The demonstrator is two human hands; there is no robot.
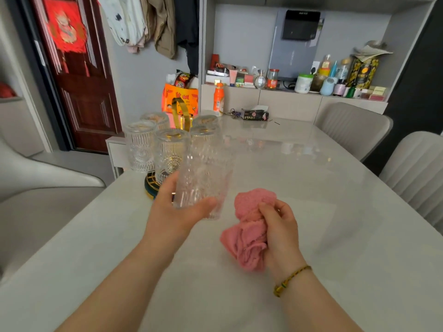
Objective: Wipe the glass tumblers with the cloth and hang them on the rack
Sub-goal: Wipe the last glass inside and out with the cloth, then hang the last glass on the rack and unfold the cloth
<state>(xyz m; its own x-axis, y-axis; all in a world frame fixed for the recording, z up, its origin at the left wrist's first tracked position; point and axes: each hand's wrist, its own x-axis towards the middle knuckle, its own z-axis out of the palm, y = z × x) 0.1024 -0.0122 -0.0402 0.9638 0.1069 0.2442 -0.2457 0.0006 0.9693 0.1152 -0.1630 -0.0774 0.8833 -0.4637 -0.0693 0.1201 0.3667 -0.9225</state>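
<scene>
My left hand (176, 212) grips a clear ribbed glass tumbler (203, 178) near its lower end and holds it above the table, just in front of the rack. My right hand (279, 230) clutches a bunched pink cloth (247, 236) a little to the right of the tumbler, with part of the cloth hanging below my fist. The rack (178, 113) has a gold handle and a dark round base with gold trim. Several tumblers (141, 146) hang upside down on it at the table's left edge.
The white glossy table (299, 178) stretches ahead. At its far end stand an orange bottle (218, 99), a dark tissue pack (254, 115) and keys. Two grey chairs (354, 128) stand on the right, a white chair on the left. A cluttered shelf lines the back wall.
</scene>
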